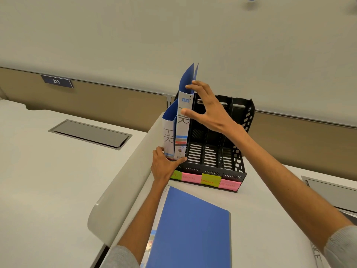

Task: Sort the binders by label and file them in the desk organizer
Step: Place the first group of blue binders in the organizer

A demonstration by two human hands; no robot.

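A black slotted desk organizer [234, 163] stands on the desk, with green and pink sticky labels [210, 180] along its front. Two blue binders stand upright at its left end, both with white spines marked "HR": a taller one [182, 130] and a shorter one [168, 138] to its left. My right hand [208, 111] is spread open by the tall binder's upper edge, with its fingertips touching the cover. My left hand [164, 167] grips the bottoms of both binders at the organizer's front left corner. Another blue binder [191, 231] lies flat in front.
A low curved grey divider [123, 186] separates this desk from the left desk, which has a grey cable hatch [89, 134]. A second hatch [332, 192] sits at the right. A partition with a "213" sign [56, 81] runs behind.
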